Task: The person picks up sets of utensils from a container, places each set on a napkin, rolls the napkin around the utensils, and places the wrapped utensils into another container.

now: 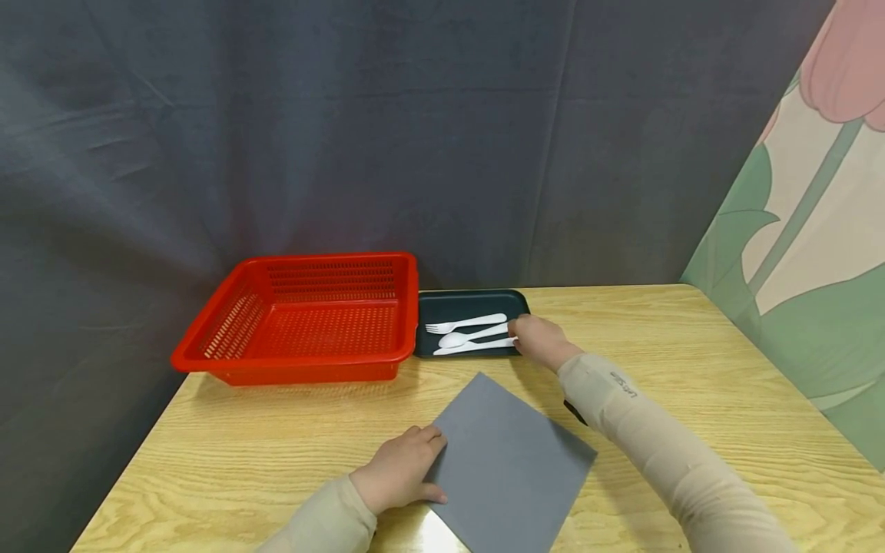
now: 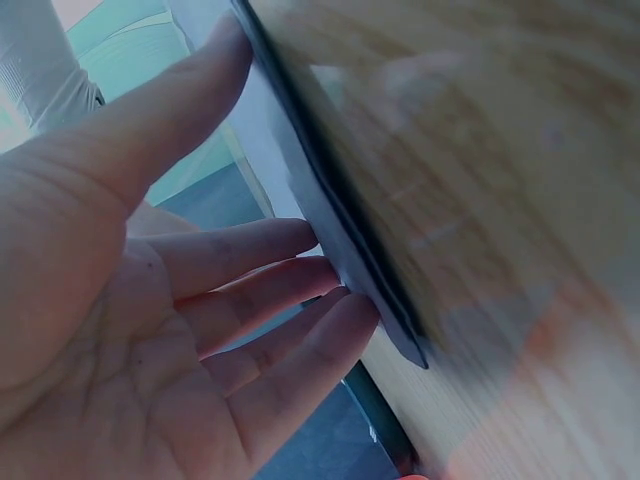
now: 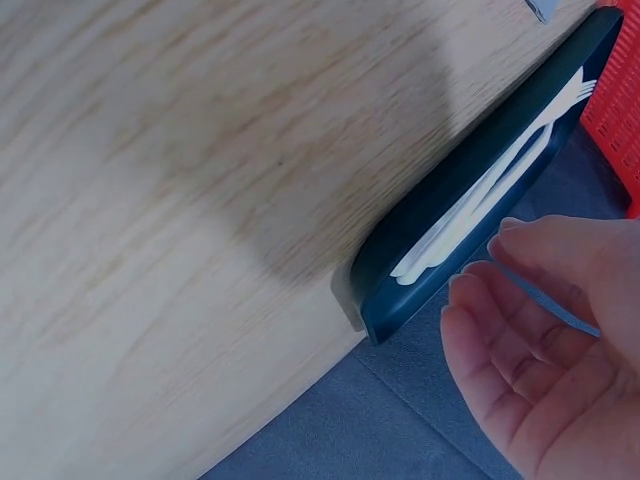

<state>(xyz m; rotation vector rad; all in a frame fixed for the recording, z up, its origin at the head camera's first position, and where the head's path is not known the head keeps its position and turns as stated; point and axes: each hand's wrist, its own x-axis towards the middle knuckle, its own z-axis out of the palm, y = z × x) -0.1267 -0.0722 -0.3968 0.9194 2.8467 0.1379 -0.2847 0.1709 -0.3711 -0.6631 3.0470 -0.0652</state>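
Observation:
My left hand [image 1: 402, 467] rests on the left side of a flat grey square sheet [image 1: 510, 468], which lies turned cornerwise on the table. Its fairly straight fingers and thumb touch the sheet's edge [image 2: 335, 210] in the left wrist view. Farther back, my right hand [image 1: 542, 342] reaches over the right end of a dark tray [image 1: 470, 301]. In it lie a white fork [image 1: 470, 322], a white spoon [image 1: 456, 339] and a white knife [image 1: 477, 348], side by side. The right wrist view shows loosely bent fingertips [image 3: 465, 290] close to the cutlery handles, with nothing between them and the thumb.
A red perforated basket [image 1: 297, 360] stands left of the tray, right up against it. Behind both hangs a dark curtain [image 1: 470, 146]. The wooden table [image 1: 664, 346] reaches to a wall with a flower pattern [image 1: 809, 230] on the right.

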